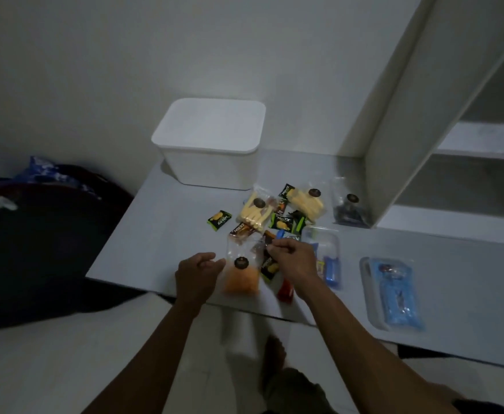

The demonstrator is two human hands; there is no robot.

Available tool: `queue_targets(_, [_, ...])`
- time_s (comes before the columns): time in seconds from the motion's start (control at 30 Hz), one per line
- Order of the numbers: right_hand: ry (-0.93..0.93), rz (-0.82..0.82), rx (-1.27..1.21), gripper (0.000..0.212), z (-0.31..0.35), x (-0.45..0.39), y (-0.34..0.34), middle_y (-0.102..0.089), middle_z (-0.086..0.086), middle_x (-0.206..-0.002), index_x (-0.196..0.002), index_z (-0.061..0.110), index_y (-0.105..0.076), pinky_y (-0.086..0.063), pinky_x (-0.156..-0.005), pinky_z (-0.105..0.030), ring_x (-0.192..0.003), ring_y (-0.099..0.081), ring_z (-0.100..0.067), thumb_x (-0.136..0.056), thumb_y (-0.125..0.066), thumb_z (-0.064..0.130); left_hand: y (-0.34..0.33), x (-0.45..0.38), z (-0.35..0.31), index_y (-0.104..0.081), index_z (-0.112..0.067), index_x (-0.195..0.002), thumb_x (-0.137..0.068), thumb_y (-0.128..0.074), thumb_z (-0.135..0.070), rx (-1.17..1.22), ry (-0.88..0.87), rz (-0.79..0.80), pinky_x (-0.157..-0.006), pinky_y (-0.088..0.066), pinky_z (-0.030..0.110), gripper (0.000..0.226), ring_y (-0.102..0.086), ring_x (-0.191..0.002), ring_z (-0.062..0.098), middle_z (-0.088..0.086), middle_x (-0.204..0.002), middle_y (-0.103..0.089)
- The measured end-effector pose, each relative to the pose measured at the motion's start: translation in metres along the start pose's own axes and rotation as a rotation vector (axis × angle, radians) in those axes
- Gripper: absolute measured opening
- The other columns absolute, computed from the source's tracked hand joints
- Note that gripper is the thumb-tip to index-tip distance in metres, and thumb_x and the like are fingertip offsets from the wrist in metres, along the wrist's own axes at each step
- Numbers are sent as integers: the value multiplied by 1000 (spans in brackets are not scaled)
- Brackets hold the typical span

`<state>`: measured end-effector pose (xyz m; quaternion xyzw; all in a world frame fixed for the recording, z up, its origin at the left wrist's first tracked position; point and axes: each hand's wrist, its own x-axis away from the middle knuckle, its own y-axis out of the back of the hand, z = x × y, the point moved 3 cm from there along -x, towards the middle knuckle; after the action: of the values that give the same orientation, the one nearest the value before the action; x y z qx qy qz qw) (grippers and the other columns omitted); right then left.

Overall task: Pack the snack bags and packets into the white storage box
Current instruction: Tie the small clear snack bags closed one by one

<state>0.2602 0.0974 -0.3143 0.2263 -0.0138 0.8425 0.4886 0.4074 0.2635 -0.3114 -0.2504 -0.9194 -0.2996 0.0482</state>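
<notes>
1. Gathering stage, judged from the layout: white storage box [212, 144] at the far end of the white tabletop [155, 234], lid on, nothing visibly packed yet.
2. Snack bags and packets strewn between box and hands: two clear bags of pale yellow sticks [252, 215] and [307, 204], a clear bag of dark pieces [348, 209] by the shelf unit [424, 115], small Nextar packets [220, 220] scattered among them.
3. Left hand [198, 274] just left of the clear bag of orange snacks [241, 271], fingers loosely curled towards its edge; actual contact with the bag too blurred to tell.
4. Right hand [294, 258] above the middle of the pile, fingertips drawn together over a small dark packet [267, 245]; apparently pinching it, though motion blur leaves this uncertain.
5. Both forearms extended forward from the near edge, wrists low over the table.
6. Next move, as a guess: secure the orange bag and packet, then lift the lid off, since the closed box blocks packing.
</notes>
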Motion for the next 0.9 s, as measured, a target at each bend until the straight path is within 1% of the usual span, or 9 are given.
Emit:
queue_targets(0.1, [-37, 10, 33, 15, -3, -39, -12, -73, -5, -90, -79, 26, -71, -61, -77, -38, -84, -70, -21, -80, -76, 12, -22, -34, -6, -72, -15, -109, -78, -80, -30, -54, 51, 28, -87, -53, 33, 36, -66, -89, 15, 3, -95, -72])
queue_targets(0.27, [-81, 8, 91, 18, -20, -81, -26, -68, -1, -86, -102, 9, -74, -51, -58, -16, -70, -62, -12, -85, -70, 4, -55, -80, -1, -70, -13, -116, -79, -79, -29, -98, 115, 69, -91, -52, 34, 41, -62, -88, 14, 10, -106, -71])
queue_targets(0.33, [-100, 41, 122, 23, -27, -92, -32, -68, 3, -93, -108, 11, -72, -55, -69, -19, -81, -65, -12, -85, -73, 9, -65, -96, 4, -68, -14, -119, -78, -79, -30, -112, 148, 87, -95, -52, 40, 45, -65, -95, 18, 11, -112, -71])
queue_targets(0.4, [-117, 55, 132, 28, -31, -101, -39, -66, 3, -99, -110, 14, -70, -56, -82, -29, -93, -66, -16, -83, -75, 12, -73, -108, 8, -65, -16, -123, -79, -79, -30, -109, 194, 118, -97, -51, 42, 48, -65, -102, 22, 11, -113, -70])
queue_targets(0.53, [-110, 36, 130, 31, -39, -114, -52, -70, -4, -96, -102, 23, -66, -57, -86, -38, -92, -67, -22, -80, -76, 4, -85, -122, 13, -64, -20, -123, -79, -76, -27, -108, 229, 142, -95, -52, 41, 47, -66, -101, 23, 8, -106, -71])
queue_targets(0.63, [-104, -3, 134, 31, -41, -117, -60, -71, -4, -94, -102, 21, -67, -59, -82, -43, -88, -69, -23, -81, -73, 0, -86, -125, 16, -65, -20, -121, -80, -73, -22, -93, 235, 115, -89, -56, 38, 42, -68, -96, 22, 8, -105, -72])
queue_targets(0.73, [-80, -8, 115, 27, -38, -117, -64, -71, -5, -103, -103, 18, -68, -59, -81, -46, -92, -69, -25, -85, -68, -2, -82, -124, 17, -69, -19, -112, -79, -75, -17, -38, 246, 84, -86, -56, 38, 34, -68, -89, 20, 5, -92, -72])
queue_targets(0.8, [-78, 6, 76, 27, -33, -112, -64, -71, -6, -106, -102, 16, -70, -60, -81, -42, -94, -69, -24, -85, -68, -4, -77, -121, 18, -73, -16, -104, -79, -76, -18, 8, 245, 91, -84, -57, 38, 25, -68, -86, 19, 2, -89, -72])
queue_targets(0.9, [-72, 20, 26, 27, -24, -101, -62, -72, -4, -100, -88, 21, -71, -58, -78, -28, -89, -67, -16, -82, -72, -5, -66, -113, 18, -76, -16, -88, -79, -76, -18, 100, 212, 123, -77, -58, 38, 9, -69, -77, 18, 1, -80, -74])
